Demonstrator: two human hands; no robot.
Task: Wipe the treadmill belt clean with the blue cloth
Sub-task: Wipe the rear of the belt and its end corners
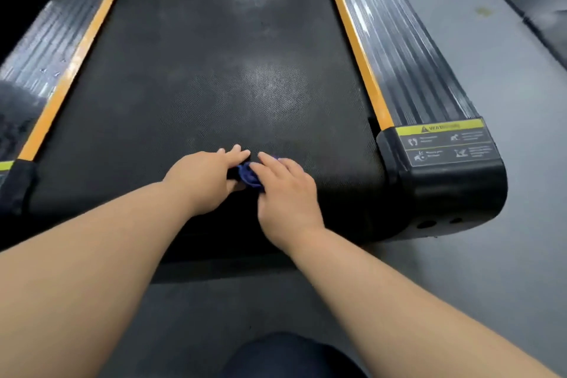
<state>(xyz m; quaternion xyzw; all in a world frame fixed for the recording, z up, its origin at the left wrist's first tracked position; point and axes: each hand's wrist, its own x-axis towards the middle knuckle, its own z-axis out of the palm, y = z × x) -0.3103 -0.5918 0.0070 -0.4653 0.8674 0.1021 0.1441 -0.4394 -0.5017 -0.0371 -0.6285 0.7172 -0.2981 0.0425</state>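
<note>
The black treadmill belt (pixel 214 70) runs away from me, with pale dusty patches in its middle. A small bunched blue cloth (pixel 249 175) lies on the belt near its rear end. My left hand (pixel 205 178) and my right hand (pixel 283 190) both rest on the cloth, side by side, fingers pointing forward. The two hands cover most of the cloth; only a dark blue fold shows between them.
Ribbed grey side rails with orange edging flank the belt, the right side rail (pixel 395 49) ending in a black end cap (pixel 445 169) with a yellow warning label. Grey floor (pixel 506 255) lies to the right and in front. My dark-clad knee (pixel 291 356) is at the bottom.
</note>
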